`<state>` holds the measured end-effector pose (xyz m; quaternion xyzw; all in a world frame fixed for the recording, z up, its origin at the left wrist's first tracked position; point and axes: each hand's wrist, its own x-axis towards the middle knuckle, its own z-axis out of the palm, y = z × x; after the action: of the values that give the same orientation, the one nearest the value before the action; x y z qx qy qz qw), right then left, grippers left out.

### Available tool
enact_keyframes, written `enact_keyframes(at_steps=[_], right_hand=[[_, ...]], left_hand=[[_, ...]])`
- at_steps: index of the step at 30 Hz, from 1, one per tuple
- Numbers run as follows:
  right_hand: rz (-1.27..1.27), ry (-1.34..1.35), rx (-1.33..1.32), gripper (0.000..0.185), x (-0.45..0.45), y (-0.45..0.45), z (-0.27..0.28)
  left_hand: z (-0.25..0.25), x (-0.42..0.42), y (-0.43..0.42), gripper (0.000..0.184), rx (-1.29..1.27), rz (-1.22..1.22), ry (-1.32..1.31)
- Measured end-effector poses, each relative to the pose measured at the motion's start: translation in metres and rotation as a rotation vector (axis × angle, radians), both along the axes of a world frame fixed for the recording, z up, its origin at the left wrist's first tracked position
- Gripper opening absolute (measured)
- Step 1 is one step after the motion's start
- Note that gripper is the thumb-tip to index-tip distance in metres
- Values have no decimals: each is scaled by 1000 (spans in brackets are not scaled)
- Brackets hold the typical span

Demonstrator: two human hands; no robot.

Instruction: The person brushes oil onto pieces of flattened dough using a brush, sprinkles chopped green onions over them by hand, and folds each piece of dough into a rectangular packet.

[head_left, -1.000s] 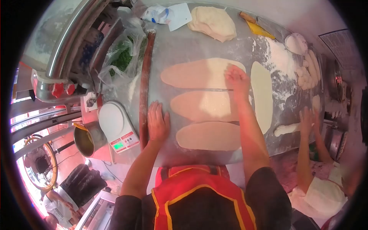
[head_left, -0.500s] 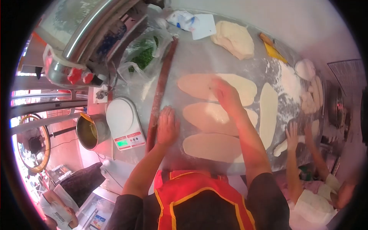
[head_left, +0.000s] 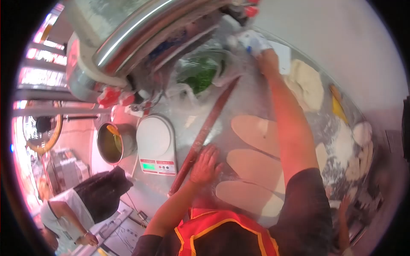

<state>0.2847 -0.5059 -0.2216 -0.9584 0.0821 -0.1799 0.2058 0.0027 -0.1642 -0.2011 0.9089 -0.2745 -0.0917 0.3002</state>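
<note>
My left hand (head_left: 206,164) lies flat on the metal table with its fingers stretched, beside a long reddish-brown rolling pin (head_left: 204,135). My right hand (head_left: 268,62) reaches to the far side, at the edge of a white-and-blue plastic bag (head_left: 253,42); its fingers are mostly hidden, so I cannot tell whether they grip it. Next to that hand is a white card or board (head_left: 282,57). Three flattened oval dough sheets lie near me: a far one (head_left: 254,131), a middle one (head_left: 254,167) and a near one (head_left: 243,197). My right forearm covers part of them.
A large dough lump (head_left: 305,85) sits at the back right, with loose flour (head_left: 341,143) nearer. Left of the rolling pin are a bag of chopped greens (head_left: 198,77), a digital scale (head_left: 156,145) and a metal pot (head_left: 114,143). A machine (head_left: 141,38) overhangs the left; another person's hand (head_left: 344,205) is at right.
My right hand has left the far dough sheet and moved up to the plastic bag. The camera view has shifted; my left hand stays on the table by the rolling pin.
</note>
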Motion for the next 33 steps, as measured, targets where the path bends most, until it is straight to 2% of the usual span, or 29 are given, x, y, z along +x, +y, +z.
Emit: enact_keyframes(at_steps=[1,2,3,4,7,10,11,13,14,16,17,19,21,23,24,26,27,29,32,33], right_hand=[[-77,133,182,28,8,10,11],[-51,-1,182,28,3,23,28],[-69,112,170,31,13,14,12],[-46,-24,152,33,13,15,8],[-242,5,219,31,20,8,4],[-281,-22,866,16,3,2,7],[-98,-126,1005,12,-8,3,7],[-35,-112,1432,13,-51,-4,18],[-56,-147,1414,8,-84,-5,16],[-100,-216,1373,6,-153,-6,15],[-188,-109,1814,20,-203,7,57],[-336,-80,1780,23,-287,2,84],[-472,-55,1430,25,-369,-24,92],[-506,-397,1560,21,-438,-69,60],[-618,-398,1401,20,-459,-86,55],[-821,-377,1078,18,-488,-114,47],[-804,-373,1114,17,-488,-116,48],[-766,-363,1193,16,-478,-108,55],[-822,-358,1122,16,-497,-112,61],[-803,-221,1109,17,-508,-109,64]], left_hand=[[1,0,0,52,18,-2,17],[1,-3,2,52,36,-5,39],[0,-4,2,52,54,-6,36],[-1,-4,3,52,69,-13,30],[5,-1,2,51,98,-12,16],[12,-2,1,51,96,29,74],[14,-4,-2,52,88,21,108],[-12,-7,5,52,90,-7,-35],[-22,-8,5,53,70,-39,-108],[-10,-4,2,52,13,-63,-141],[-3,-3,-3,50,38,-73,-145],[-4,-5,-5,48,74,-73,-173],[-6,-8,-5,47,63,-60,-200],[-17,-5,0,46,92,-49,-207],[-20,-10,-1,46,113,-43,-209],[25,-12,-19,46,250,-54,-183],[40,-14,-29,46,314,-53,-174],[36,-16,-30,46,300,-61,-214],[39,-16,-30,46,265,-114,-281],[38,-17,-30,46,283,-92,-241]])
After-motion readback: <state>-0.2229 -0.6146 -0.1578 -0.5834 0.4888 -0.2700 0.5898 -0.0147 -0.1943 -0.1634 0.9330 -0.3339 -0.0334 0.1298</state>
